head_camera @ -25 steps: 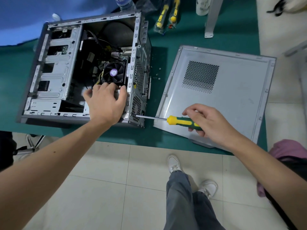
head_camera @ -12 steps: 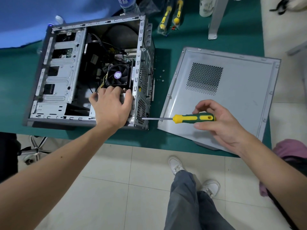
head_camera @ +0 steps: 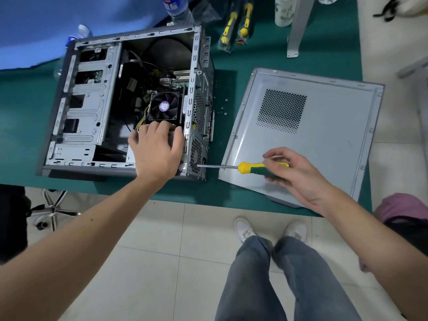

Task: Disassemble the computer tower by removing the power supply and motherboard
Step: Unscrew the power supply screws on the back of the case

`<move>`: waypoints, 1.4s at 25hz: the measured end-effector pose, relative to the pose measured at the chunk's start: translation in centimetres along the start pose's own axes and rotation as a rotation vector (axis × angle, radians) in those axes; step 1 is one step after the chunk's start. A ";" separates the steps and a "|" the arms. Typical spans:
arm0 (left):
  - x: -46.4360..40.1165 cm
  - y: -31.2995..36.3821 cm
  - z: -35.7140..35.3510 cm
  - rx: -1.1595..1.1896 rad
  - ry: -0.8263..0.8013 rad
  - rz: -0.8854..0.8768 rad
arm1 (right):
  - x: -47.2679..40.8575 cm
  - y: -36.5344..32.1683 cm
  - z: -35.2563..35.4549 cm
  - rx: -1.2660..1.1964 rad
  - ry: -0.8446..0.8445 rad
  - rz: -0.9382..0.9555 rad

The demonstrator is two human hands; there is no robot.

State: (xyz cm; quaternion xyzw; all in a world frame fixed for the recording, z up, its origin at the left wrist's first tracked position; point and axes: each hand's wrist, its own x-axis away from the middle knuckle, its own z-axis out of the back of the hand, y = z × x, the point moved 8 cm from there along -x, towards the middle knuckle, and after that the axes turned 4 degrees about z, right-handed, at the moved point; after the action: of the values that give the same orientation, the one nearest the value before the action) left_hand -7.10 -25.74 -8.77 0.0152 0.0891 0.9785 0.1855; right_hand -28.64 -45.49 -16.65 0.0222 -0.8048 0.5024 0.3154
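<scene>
The open computer tower (head_camera: 88,117) lies on its side on the green table. Inside it sit a black CPU fan (head_camera: 164,106) on the motherboard and the grey power supply (head_camera: 132,154) at the near right corner. My left hand (head_camera: 157,147) rests on top of the power supply, fingers spread over its edge. A yellow-and-green screwdriver (head_camera: 250,168) is gripped by its handle in my right hand (head_camera: 298,174). The screwdriver's tip touches the tower's rear panel (head_camera: 196,156) at its lower corner.
The removed grey side panel (head_camera: 324,135) lies right of the tower. Several loose screws (head_camera: 223,110) lie between them. Bagged screwdrivers (head_camera: 234,26), a water bottle (head_camera: 176,8) and a white cup (head_camera: 283,10) stand at the back. The table's near edge is just below the tower.
My right hand's fingers have shifted round the screwdriver handle while the tip stays at the rear panel. My left hand stays on the power supply.
</scene>
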 end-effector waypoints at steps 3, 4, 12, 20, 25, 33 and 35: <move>0.3 0.5 0.5 0.036 0.056 -0.035 | -0.3 0.1 0.2 0.278 0.049 -0.015; 0.4 0.6 0.7 0.042 0.077 -0.050 | -0.4 -0.3 0.4 0.251 0.075 0.032; 0.5 1.5 1.8 0.197 -0.045 -0.185 | 0.0 -0.1 0.4 0.235 0.051 -0.012; 3.9 3.8 2.7 -0.006 -0.300 -0.499 | 0.4 0.0 0.2 0.091 0.021 -0.006; 4.1 4.1 2.4 -0.085 -0.316 -0.449 | 0.6 -1.1 0.6 0.059 0.048 0.120; 4.2 4.4 2.6 -0.060 -0.318 -0.376 | 0.5 -1.4 0.5 0.161 0.074 0.059; 4.2 4.4 2.6 -0.067 -0.322 -0.367 | 0.6 -1.3 0.4 -0.040 0.030 0.064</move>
State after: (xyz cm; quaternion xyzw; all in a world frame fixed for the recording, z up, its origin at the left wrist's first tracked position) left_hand -12.40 -27.84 -5.42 0.1483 0.0270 0.9158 0.3722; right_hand -28.87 -46.31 -15.37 -0.0174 -0.8101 0.4964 0.3114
